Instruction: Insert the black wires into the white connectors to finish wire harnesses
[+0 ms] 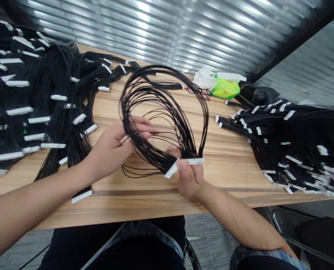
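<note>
A black wire harness (155, 144) is held up over the table, its many thin wires bent round into a loop. My right hand (191, 178) pinches its ends, where one white connector (172, 168) and another white connector (194, 161) sit side by side at an angle. From the left, my left hand (112, 144) reaches to the loop, thumb and fingers closed around some of the wires. A few thin wires droop apart from the bundle below that hand.
A large heap of black harnesses (51, 71) with white connectors covers the table's left side. Another pile (302, 131) lies at the right. Along the back are eyeglasses (199, 91), a green packet (226, 88) and crumpled white plastic (205, 78). Slatted blinds (167, 30) stand behind the wooden table (155, 206).
</note>
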`<state>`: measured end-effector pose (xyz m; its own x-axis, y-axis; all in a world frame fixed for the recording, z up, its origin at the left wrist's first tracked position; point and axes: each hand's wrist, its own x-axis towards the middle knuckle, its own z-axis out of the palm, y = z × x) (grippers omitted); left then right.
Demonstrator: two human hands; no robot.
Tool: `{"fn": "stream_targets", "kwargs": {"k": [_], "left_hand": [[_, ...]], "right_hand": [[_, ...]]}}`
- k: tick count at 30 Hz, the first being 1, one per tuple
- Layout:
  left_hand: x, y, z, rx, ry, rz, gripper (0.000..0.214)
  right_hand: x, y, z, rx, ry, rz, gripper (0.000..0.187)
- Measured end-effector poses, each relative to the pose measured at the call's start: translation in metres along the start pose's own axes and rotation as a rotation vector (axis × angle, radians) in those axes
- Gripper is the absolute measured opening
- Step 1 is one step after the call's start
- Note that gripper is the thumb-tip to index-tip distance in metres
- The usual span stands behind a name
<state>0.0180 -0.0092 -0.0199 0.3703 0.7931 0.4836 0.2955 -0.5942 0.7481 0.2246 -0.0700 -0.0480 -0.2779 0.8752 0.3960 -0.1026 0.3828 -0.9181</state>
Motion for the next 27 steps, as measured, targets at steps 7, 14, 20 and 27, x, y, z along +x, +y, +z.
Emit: {"fn": "stream_targets", "kwargs": {"k": [7, 14, 20, 27], "left_hand": [[-0.004, 0.006, -0.004, 0.321, 0.108, 0.249, 0.018], [-0.004, 0.014, -0.006, 0.517, 0.089, 0.659, 0.013], [-0.001, 0.017, -0.011, 0.577, 0.036, 0.745, 0.018], [0.001, 0.021, -0.016, 0.572, 0.001, 0.773, 0.025]], "right_hand": [[0.001, 0.001, 0.003, 0.009, 0.195, 0.019, 0.047], [0.004, -0.002, 0.003, -0.068, 0.171, -0.048, 0.042], [0.002, 0.004, 0.002, -0.077, 0.106, -0.081, 0.039], [0.005, 0.001, 0.003, -0.093, 0.145, -0.17, 0.028]]}}
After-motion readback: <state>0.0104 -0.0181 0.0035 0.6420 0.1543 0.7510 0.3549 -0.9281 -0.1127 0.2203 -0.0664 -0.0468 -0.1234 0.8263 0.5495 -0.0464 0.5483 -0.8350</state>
